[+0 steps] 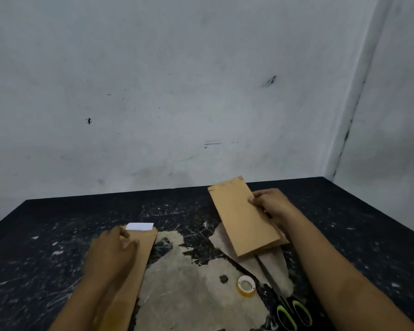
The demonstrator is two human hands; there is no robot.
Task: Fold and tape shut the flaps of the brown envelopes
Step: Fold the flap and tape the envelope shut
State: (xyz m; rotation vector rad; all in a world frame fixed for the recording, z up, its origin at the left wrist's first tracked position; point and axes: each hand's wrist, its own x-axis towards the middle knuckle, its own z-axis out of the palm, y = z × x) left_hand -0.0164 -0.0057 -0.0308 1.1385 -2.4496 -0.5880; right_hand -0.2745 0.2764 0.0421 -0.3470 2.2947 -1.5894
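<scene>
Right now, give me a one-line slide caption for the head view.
Right hand lifts a taped brown envelope; left hand rests on another envelope, tape roll and scissors nearby.

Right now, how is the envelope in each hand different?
The right hand grips its envelope lifted and tilted above the table; the left hand rests on its envelope, which lies flat. White paper sticks out of the left envelope, none from the right one. Both are brown.
</scene>
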